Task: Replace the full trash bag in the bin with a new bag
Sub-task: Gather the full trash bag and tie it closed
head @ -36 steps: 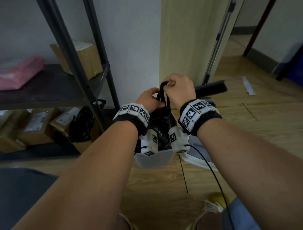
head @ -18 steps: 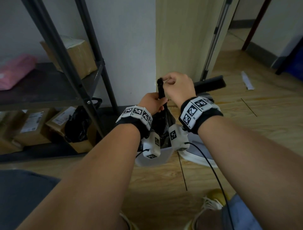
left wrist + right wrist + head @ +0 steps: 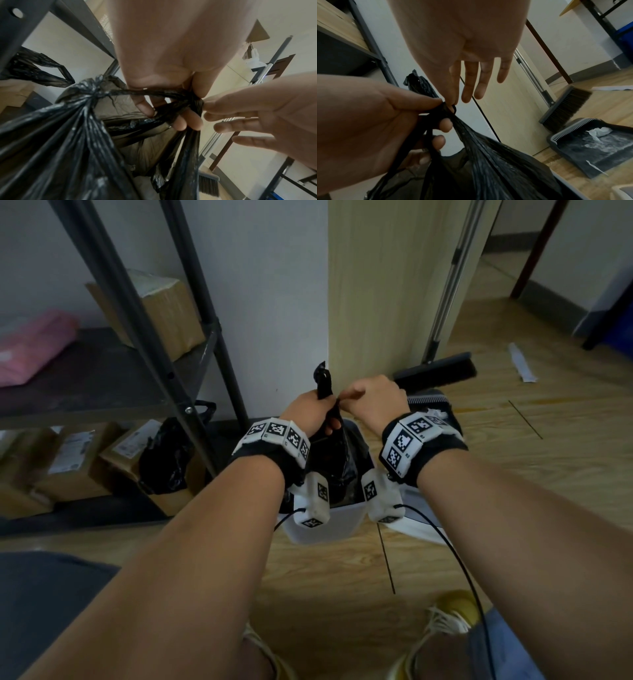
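Observation:
A full black trash bag (image 3: 337, 463) sits in a small white bin (image 3: 325, 525) on the wooden floor. Its handles are twisted into one strand. My left hand (image 3: 315, 412) grips that strand above the bin, and the strand's tip sticks up past the fist. In the left wrist view the left hand's fingers (image 3: 178, 121) curl round the twisted handles of the bag (image 3: 68, 135). My right hand (image 3: 373, 402) is just to the right. It pinches the strand with thumb and forefinger, and in the right wrist view its other fingers (image 3: 471, 88) stay straight above the bag (image 3: 496, 162).
A dark metal shelf rack (image 3: 137, 320) with cardboard boxes stands at left, and another black bag (image 3: 164, 460) lies under it. A wood panel (image 3: 387, 285) rises behind the bin. A broom (image 3: 435, 371) and a dustpan (image 3: 590, 146) lie at right. My shoes (image 3: 452, 611) are near the bottom.
My right hand held the handle tip high; it has dropped to the right side of the strand. The left hand has moved up, and the tip now stands free above it.

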The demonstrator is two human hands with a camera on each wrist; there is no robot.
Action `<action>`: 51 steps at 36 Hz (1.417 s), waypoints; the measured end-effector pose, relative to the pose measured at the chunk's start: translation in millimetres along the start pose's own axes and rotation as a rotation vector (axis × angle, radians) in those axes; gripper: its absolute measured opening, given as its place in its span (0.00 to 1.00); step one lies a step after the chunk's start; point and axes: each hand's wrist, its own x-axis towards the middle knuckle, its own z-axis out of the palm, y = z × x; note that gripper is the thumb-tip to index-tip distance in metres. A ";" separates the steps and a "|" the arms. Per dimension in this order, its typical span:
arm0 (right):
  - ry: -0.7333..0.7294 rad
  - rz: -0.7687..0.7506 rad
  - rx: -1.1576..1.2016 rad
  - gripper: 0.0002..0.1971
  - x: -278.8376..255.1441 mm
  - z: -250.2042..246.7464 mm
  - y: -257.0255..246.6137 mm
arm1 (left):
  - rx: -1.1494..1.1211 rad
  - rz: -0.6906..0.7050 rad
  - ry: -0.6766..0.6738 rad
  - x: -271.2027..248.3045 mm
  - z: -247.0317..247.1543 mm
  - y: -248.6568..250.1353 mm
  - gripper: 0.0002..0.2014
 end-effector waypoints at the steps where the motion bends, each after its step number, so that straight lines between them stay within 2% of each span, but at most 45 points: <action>1: -0.004 0.003 -0.006 0.09 0.2 0.0 -1.2 | 0.012 0.006 -0.003 0.0 0.2 0.0 0.12; 10: -0.034 0.049 -0.052 0.12 0.1 1.0 -4.8 | -0.009 -0.019 -0.037 -5.5 5.0 3.0 0.13; 18: 0.004 0.062 0.018 0.14 -1.9 5.7 -4.7 | -0.083 -0.039 0.053 -9.9 -0.7 2.2 0.15; 23: -0.015 0.083 0.140 0.10 0.8 12.3 -2.8 | -0.298 -0.150 0.076 -15.3 -8.7 -0.6 0.11; 24: -0.041 0.091 0.170 0.12 0.6 12.4 -1.7 | -0.322 -0.173 0.086 -16.2 -11.2 -0.2 0.10; 27: -0.188 0.085 0.234 0.15 -2.0 10.6 1.0 | -0.271 -0.199 0.113 -12.4 -16.5 -5.7 0.14; 30: -0.298 0.086 0.170 0.17 -4.7 12.1 1.4 | -0.265 -0.227 0.102 -7.2 -14.3 -9.4 0.21; 32: -0.323 0.090 0.103 0.18 -6.4 15.4 1.5 | -0.197 -0.238 0.102 -7.3 -12.5 -8.4 0.16; 34: -0.341 0.088 0.072 0.13 -7.4 17.9 3.0 | -0.121 -0.230 0.143 -13.4 -13.6 -1.8 0.05; 36: -0.346 0.082 0.060 0.09 -8.5 18.9 5.3 | -0.049 -0.217 0.173 -12.4 -15.0 -5.1 0.10; 39: -0.314 0.082 0.065 0.12 -7.0 21.1 9.3 | -0.046 -0.190 0.148 -12.9 -15.7 -9.1 0.10; 43: -0.198 0.075 0.061 0.10 -1.5 23.0 12.9 | -0.025 -0.116 0.151 -13.6 -17.4 -11.1 0.08; 45: -0.154 0.088 0.135 0.11 3.3 25.7 14.6 | 0.008 -0.078 0.140 -14.3 -18.4 -11.2 0.09; 49: -0.197 0.056 0.314 0.22 10.2 33.0 8.7 | 0.070 -0.055 0.084 -12.3 -18.2 -11.1 0.10; 51: -0.238 0.047 0.394 0.22 13.2 37.9 4.8 | 0.086 -0.046 0.077 -9.6 -15.8 -11.6 0.11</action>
